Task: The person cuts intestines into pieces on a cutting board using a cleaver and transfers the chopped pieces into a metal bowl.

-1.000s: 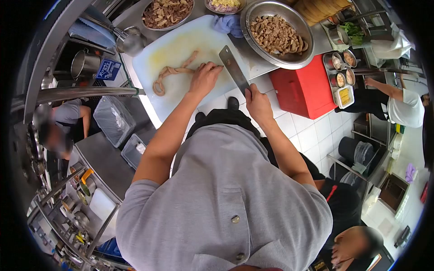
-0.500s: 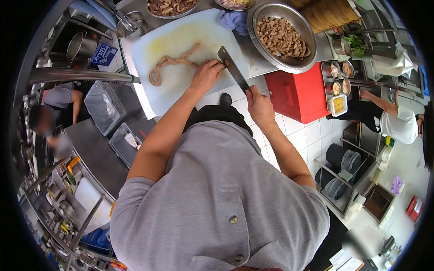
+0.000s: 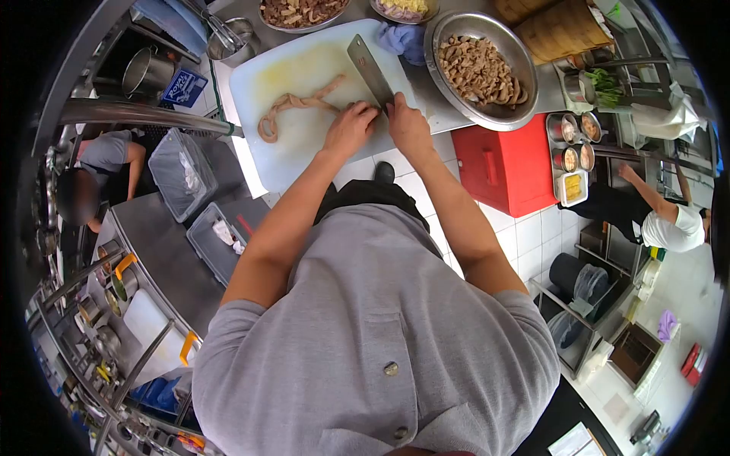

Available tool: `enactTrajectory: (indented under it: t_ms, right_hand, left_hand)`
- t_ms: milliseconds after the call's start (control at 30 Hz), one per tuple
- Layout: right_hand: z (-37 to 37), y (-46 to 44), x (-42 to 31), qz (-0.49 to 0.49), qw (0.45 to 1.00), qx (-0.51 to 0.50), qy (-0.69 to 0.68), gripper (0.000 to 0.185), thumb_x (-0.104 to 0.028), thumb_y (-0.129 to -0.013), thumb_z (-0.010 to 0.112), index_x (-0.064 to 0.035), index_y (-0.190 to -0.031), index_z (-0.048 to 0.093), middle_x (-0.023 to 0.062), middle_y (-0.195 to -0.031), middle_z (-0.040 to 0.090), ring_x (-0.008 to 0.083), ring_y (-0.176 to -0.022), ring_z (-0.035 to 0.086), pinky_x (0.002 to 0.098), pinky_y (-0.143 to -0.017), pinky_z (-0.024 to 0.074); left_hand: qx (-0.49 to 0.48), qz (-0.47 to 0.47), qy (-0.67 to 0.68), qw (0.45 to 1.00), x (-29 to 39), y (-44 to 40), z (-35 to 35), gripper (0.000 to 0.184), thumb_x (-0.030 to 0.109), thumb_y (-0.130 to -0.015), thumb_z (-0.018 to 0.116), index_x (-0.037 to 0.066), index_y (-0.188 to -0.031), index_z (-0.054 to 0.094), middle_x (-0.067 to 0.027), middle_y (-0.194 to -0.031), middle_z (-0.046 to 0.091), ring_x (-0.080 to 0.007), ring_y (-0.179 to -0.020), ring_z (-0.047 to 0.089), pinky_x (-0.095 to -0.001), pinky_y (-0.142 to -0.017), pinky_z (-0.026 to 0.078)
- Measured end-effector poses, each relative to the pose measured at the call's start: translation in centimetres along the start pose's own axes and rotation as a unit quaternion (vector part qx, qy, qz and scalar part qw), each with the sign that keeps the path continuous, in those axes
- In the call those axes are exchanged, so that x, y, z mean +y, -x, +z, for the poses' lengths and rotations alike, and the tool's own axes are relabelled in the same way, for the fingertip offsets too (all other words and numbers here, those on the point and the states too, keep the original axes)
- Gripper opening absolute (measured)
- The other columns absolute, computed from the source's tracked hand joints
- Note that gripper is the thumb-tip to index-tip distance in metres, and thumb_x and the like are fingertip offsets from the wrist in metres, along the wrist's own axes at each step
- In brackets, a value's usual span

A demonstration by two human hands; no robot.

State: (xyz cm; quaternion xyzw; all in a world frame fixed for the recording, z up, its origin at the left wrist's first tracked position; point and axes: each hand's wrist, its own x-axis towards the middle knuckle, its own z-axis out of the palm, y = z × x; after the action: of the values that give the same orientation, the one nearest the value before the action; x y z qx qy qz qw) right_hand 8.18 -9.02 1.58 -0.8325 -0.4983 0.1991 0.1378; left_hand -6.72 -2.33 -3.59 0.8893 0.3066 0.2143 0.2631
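Note:
A long, twisted, pale brown piece of intestine (image 3: 293, 101) lies on the white cutting board (image 3: 262, 161). My left hand (image 3: 351, 131) is closed over its right end, fingers curled and pressed down; they hide that end. My right hand (image 3: 411, 131) grips the handle of a cleaver (image 3: 369, 70) with a broad, dark metal blade. The blade points up and to the left across the board, its heel close to my left fingertips. Whether the edge touches the meat I cannot tell.
Right of the board stands a steel bowl (image 3: 525, 83) of chopped meat, beside a crumpled blue cloth (image 3: 401, 42). More bowls line the far side. A red box (image 3: 506, 171) is below the steel bowl. Co-workers are at the left (image 3: 110, 152) and right (image 3: 673, 224).
My right hand has come left and up with the cleaver, bringing the blade closer to my left hand. The left hand stays over the intestine. The whole view has shifted slightly.

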Motion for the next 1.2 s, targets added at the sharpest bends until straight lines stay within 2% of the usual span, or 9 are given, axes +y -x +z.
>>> enactTrajectory:
  t_ms: [100,167,333,567,633,733,900,1000,1200]
  right_hand:
    - [0.2,-2.1,0.7,-0.059,0.996,0.056,-0.041,0.024,-0.027,-0.107,0.052,-0.0034,-0.110,0.050,0.0317,-0.076,0.067,0.0542,-0.078,0.067,0.0635,-0.069,0.0526]
    - [-0.4,-1.6,0.6,-0.052,0.997,0.049,-0.031,0.023,-0.027,-0.107,0.050,-0.0043,-0.111,0.050,0.0318,-0.079,0.068,0.0541,-0.079,0.068,0.0635,-0.071,0.0531]
    - [-2.1,3.6,-0.6,-0.041,0.999,0.034,-0.011,0.020,-0.025,-0.107,0.050,-0.0046,-0.111,0.049,0.0318,-0.078,0.068,0.0536,-0.078,0.068,0.0628,-0.071,0.0534]
    - [-0.6,7.3,1.9,-0.054,0.998,0.020,0.000,0.015,-0.020,-0.107,0.051,-0.0049,-0.109,0.049,0.0296,-0.074,0.067,0.0539,-0.075,0.066,0.0644,-0.067,0.0507]
    - [-0.8,7.5,2.2,-0.045,0.999,0.010,0.011,0.016,-0.021,-0.107,0.051,-0.0047,-0.109,0.049,0.0297,-0.074,0.067,0.0541,-0.075,0.066,0.0649,-0.068,0.0503]
    - [-1.1,6.8,1.7,-0.018,0.999,0.016,-0.021,0.019,-0.023,-0.106,0.052,-0.0043,-0.107,0.049,0.0307,-0.076,0.067,0.0537,-0.076,0.066,0.0647,-0.068,0.0508]
    - [-0.4,5.9,0.1,0.008,0.998,0.047,-0.037,0.021,-0.025,-0.107,0.052,-0.0044,-0.106,0.049,0.0313,-0.077,0.067,0.0544,-0.077,0.066,0.0642,-0.069,0.0514]
    - [-0.8,6.1,-0.7,-0.021,0.995,0.082,-0.060,0.021,-0.025,-0.108,0.050,-0.0044,-0.106,0.047,0.0316,-0.077,0.067,0.0546,-0.077,0.066,0.0643,-0.069,0.0514]
    - [-1.7,6.0,-2.6,-0.008,0.999,0.047,-0.018,0.021,-0.025,-0.109,0.047,-0.0038,-0.107,0.045,0.0314,-0.079,0.068,0.0550,-0.079,0.066,0.0642,-0.071,0.0512]
  left_hand:
    - [0.030,0.000,0.003,1.000,0.7,1.2,-0.6,0.030,0.011,-0.086,0.072,0.009,-0.116,0.071,-0.0079,-0.116,0.066,-0.0325,-0.113,0.062,-0.0448,-0.097,0.053]
    - [0.045,-0.005,0.006,0.999,0.5,1.4,-1.3,0.033,0.012,-0.086,0.073,0.010,-0.119,0.071,-0.0078,-0.118,0.066,-0.0324,-0.117,0.061,-0.0452,-0.100,0.051]
    - [0.044,0.030,-0.055,0.997,-1.3,2.2,-1.4,0.027,0.017,-0.086,0.074,0.014,-0.113,0.069,-0.0052,-0.112,0.064,-0.0286,-0.111,0.062,-0.0453,-0.098,0.050]
    - [0.045,-0.012,-0.082,0.996,-2.6,0.3,-1.3,0.019,0.015,-0.090,0.067,0.014,-0.109,0.071,-0.0053,-0.107,0.064,-0.0286,-0.109,0.063,-0.0473,-0.097,0.050]
    - [0.115,0.016,-0.087,0.989,-2.9,-0.4,-1.0,0.018,0.014,-0.091,0.066,0.014,-0.107,0.071,-0.0046,-0.108,0.064,-0.0285,-0.107,0.064,-0.0471,-0.096,0.051]
    - [0.069,0.028,-0.078,0.994,-2.8,-0.9,-1.0,0.017,0.013,-0.091,0.068,0.010,-0.107,0.074,-0.0052,-0.107,0.066,-0.0308,-0.101,0.064,-0.0449,-0.094,0.052]
    - [0.056,0.015,-0.019,0.998,-2.5,-1.1,-1.4,0.015,0.012,-0.090,0.069,0.009,-0.104,0.075,-0.0055,-0.105,0.068,-0.0319,-0.101,0.064,-0.0431,-0.093,0.053]
    - [0.058,0.017,-0.024,0.998,-3.0,-1.2,-1.3,0.015,0.012,-0.089,0.070,0.009,-0.103,0.075,-0.0060,-0.105,0.069,-0.0329,-0.101,0.064,-0.0431,-0.092,0.053]
    - [0.054,0.010,-0.030,0.998,-2.9,-1.2,-1.1,0.015,0.011,-0.089,0.069,0.010,-0.103,0.075,-0.0069,-0.104,0.070,-0.0344,-0.102,0.064,-0.0440,-0.093,0.053]
